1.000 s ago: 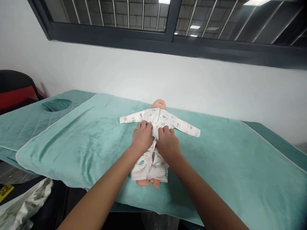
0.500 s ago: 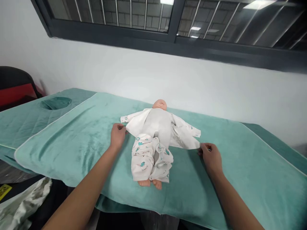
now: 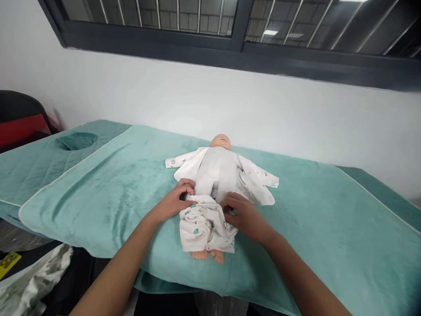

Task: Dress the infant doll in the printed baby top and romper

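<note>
A baby doll (image 3: pixel 217 171) lies on its back with its head away from me. Its white patterned shirt (image 3: pixel 256 186) is spread open on both sides, leaving the pale torso bare. White baby pants (image 3: pixel 197 226) with teal prints are bunched around its legs, and the feet stick out below. My left hand (image 3: pixel 179 197) grips the waistband at its left side, thumb lying on the cloth. At the right side of the waistband, my right hand (image 3: pixel 238 213) has its fingers curled on the fabric; the fingertips are partly hidden.
A green cover (image 3: pixel 108 184) drapes the bed, which has a face hole (image 3: pixel 77 141) at the left. The white wall and barred window rise behind. A crumpled cloth (image 3: pixel 42 281) lies at lower left, and a black and red chair (image 3: pixel 23 116) stands far left.
Both hands have left the shirt's outer edges and moved inward to the waistband of the pants. The waistband is now pulled up slightly; the shirt flaps remain spread.
</note>
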A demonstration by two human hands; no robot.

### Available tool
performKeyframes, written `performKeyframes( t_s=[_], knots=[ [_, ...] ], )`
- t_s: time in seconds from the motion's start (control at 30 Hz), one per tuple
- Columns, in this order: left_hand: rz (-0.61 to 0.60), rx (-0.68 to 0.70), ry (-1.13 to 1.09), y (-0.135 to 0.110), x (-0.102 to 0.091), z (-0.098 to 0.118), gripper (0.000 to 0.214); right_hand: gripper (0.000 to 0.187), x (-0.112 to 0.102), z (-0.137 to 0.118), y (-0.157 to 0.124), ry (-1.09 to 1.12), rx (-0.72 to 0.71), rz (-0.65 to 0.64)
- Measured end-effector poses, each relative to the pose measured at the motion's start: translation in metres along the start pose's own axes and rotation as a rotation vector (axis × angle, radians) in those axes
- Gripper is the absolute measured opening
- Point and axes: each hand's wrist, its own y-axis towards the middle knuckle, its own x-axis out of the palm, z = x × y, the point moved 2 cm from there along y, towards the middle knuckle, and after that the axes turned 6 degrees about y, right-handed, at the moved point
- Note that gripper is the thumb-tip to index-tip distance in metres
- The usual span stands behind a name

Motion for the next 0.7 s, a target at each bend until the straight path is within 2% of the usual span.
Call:
performKeyframes(
  t_s=[0.13, 0.27, 0.4, 0.47, 0.53, 0.6, 0.7],
  knots=[
    [0.165, 0.015, -0.028, -0.003, 0.008, 0.0, 0.01, 0.009, -0.001, -0.01, -0.01, 0.114, 0.036, -0.179],
    [0.327, -0.039, 0.176, -0.011, 0.016, -0.004, 0.002, 0.009, 0.003, -0.016, -0.007, 0.135, 0.162, -0.138],
    [0.467, 0.046, 0.438, -0.021, 0.022, -0.011, 0.004, 0.018, 0.008, -0.023, 0.005, 0.258, 0.205, -0.15],
    [0.489, 0.096, 0.474, -0.023, 0.024, -0.013, 0.006, 0.022, 0.01, -0.024, 0.012, 0.304, 0.236, -0.163],
    [0.485, 0.1, 0.464, -0.024, 0.024, -0.013, 0.008, 0.017, 0.009, -0.024, 0.017, 0.302, 0.25, -0.148],
    [0.451, 0.071, 0.443, -0.023, 0.024, -0.012, 0.014, 0.012, 0.006, -0.022, 0.019, 0.296, 0.257, -0.132],
    [0.357, 0.079, 0.438, -0.021, 0.022, -0.008, 0.026, 0.017, -0.004, -0.017, 0.017, 0.235, 0.271, -0.158]
  ],
)
